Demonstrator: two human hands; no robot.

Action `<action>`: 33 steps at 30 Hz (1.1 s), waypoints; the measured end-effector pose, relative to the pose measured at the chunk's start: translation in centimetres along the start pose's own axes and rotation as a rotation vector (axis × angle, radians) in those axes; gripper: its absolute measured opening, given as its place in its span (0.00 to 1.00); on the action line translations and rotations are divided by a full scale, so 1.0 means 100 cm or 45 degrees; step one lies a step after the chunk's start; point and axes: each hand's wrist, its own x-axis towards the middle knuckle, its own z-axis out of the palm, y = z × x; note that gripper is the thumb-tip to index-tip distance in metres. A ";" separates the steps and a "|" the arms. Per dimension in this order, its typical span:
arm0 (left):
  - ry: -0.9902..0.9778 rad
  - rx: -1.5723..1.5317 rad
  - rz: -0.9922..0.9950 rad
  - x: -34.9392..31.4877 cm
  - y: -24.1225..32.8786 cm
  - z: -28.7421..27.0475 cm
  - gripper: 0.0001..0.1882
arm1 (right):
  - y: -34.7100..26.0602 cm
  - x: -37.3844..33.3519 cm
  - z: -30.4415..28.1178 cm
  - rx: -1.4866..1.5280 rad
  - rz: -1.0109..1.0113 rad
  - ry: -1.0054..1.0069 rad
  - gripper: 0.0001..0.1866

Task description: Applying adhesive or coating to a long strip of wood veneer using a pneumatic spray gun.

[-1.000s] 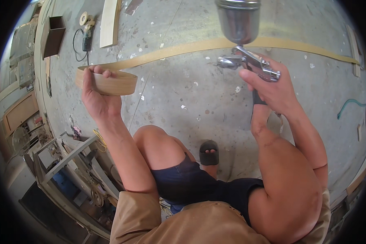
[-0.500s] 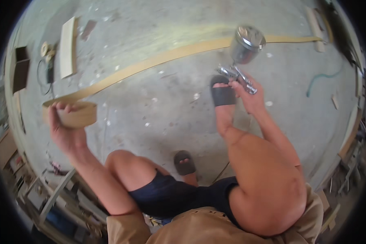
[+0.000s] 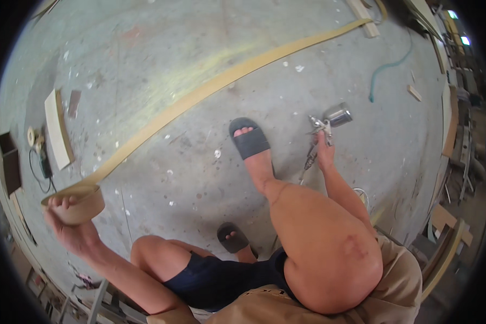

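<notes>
My left hand [image 3: 73, 232] is closed on a roll of tan edge-banding strip [image 3: 83, 208], its fingers hooked over the rim. From the roll, a long flat length of the strip [image 3: 200, 89] stretches diagonally across the floor to the far right. Off to the right, my right hand [image 3: 324, 154] grips a metal spray gun [image 3: 322, 125] by its handle. The gun's silver cup [image 3: 338, 114] is tipped to the right, and a hose fitting [image 3: 309, 160] hangs below. A yellowish spray haze marks the floor beside the strip.
Pale board [image 3: 58, 129], corded tool [image 3: 42, 154] and dark box [image 3: 9, 164] lie at left. A wooden block [image 3: 364, 19] sits by the strip's far end. Green hose [image 3: 380, 73] curves over the concrete at right. My sandalled feet [image 3: 251, 143] stand below the strip.
The spray gun has swung away from the strip, nearer to me, and its cup has tipped sideways. The roll stays in my left hand. My view has turned, shifting the floor scene.
</notes>
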 end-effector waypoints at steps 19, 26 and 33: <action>-0.234 -0.675 -0.051 -0.026 0.003 0.223 0.19 | -0.410 -0.161 -0.010 -0.123 -1.395 -0.959 0.36; -0.244 -0.933 0.078 -0.068 0.035 0.280 0.15 | -0.512 -0.270 0.070 -0.116 -1.874 -1.020 0.40; -0.756 0.436 0.089 -0.114 0.105 0.226 0.34 | -0.606 -0.291 0.037 -0.358 -2.356 -0.986 0.27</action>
